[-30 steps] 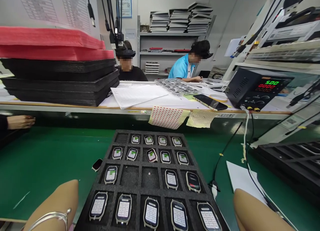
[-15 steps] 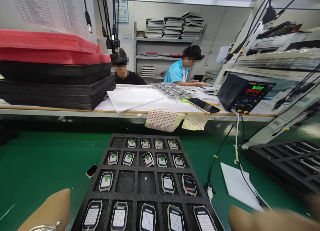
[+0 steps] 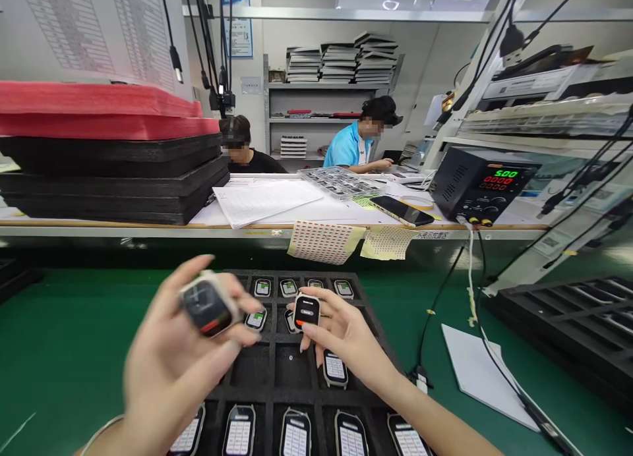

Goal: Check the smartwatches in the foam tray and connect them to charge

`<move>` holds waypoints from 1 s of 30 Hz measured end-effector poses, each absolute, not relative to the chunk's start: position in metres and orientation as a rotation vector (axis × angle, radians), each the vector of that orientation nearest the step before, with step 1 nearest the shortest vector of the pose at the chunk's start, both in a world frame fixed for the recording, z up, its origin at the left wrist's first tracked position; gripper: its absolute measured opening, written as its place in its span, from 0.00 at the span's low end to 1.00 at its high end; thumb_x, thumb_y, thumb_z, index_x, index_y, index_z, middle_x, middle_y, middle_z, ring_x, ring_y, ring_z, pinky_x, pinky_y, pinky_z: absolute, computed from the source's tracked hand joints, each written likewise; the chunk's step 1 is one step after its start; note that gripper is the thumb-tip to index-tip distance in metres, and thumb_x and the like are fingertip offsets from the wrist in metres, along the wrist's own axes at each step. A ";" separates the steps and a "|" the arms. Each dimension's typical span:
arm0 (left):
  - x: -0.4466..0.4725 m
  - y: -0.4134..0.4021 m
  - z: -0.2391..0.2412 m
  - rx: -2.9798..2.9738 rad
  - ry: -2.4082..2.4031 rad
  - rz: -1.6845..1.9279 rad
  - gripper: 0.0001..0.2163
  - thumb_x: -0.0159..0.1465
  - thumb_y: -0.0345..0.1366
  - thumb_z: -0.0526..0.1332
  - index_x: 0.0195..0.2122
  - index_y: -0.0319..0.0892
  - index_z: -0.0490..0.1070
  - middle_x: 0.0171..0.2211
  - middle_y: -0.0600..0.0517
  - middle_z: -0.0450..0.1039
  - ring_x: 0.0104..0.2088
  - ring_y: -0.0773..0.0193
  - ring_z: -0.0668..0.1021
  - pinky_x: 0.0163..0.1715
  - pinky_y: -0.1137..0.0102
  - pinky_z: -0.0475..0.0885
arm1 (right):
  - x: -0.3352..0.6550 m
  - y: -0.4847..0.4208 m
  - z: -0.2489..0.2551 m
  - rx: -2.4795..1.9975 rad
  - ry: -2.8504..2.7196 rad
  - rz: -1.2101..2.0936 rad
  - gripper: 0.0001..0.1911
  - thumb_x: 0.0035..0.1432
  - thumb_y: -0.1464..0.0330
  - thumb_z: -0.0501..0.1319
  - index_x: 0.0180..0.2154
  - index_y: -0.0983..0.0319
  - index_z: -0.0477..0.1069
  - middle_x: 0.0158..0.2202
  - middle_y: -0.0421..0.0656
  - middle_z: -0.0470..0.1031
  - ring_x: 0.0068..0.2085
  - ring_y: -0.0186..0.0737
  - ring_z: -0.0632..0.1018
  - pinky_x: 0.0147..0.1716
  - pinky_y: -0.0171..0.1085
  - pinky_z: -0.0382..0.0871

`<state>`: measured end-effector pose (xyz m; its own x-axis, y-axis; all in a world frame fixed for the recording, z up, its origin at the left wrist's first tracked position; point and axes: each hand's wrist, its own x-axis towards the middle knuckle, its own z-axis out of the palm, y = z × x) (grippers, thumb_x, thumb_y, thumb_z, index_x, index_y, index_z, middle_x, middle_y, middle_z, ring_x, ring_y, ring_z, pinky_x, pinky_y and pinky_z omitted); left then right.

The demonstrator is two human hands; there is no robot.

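My left hand (image 3: 168, 357), blurred by motion, grips a strapless smartwatch (image 3: 206, 304) by its pale case edges, its dark screen toward me. My right hand (image 3: 341, 327) pinches a second strapless smartwatch (image 3: 306, 313) between thumb and fingers; its screen shows small white text and an orange patch. Both hands are raised above a black foam tray (image 3: 270, 380) on the green mat. Several watches lie face up in its compartments, such as a lit watch (image 3: 239, 435) in the front row. My hands and forearms hide parts of the middle rows.
Right of the tray are a cable (image 3: 420, 350), a white pad (image 3: 477, 370) and another black tray (image 3: 558, 331). The shelf ahead carries stacked black and red trays (image 3: 109, 169), papers (image 3: 262, 202), a phone (image 3: 403, 210) and a power supply (image 3: 484, 186). Two people sit beyond.
Both hands have come in from the lower corners to above the tray, each now holding a watch. The dark watch on the mat left of the tray is no longer visible.
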<state>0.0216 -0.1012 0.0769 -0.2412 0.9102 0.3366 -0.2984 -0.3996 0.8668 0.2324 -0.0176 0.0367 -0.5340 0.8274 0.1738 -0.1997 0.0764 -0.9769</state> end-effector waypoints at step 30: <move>0.044 -0.063 0.026 1.095 0.501 1.319 0.27 0.61 0.30 0.62 0.60 0.46 0.56 0.43 0.44 0.70 0.40 0.57 0.74 0.36 0.64 0.76 | 0.239 -0.024 0.041 -0.703 -1.590 1.527 0.27 0.58 0.71 0.63 0.58 0.59 0.60 0.40 0.48 0.74 0.31 0.40 0.78 0.22 0.32 0.73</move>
<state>0.0438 -0.0632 0.0260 0.2426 0.9302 0.2755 -0.5133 -0.1180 0.8501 0.2386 -0.0238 0.0407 -0.5215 0.8361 0.1701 -0.1362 0.1152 -0.9840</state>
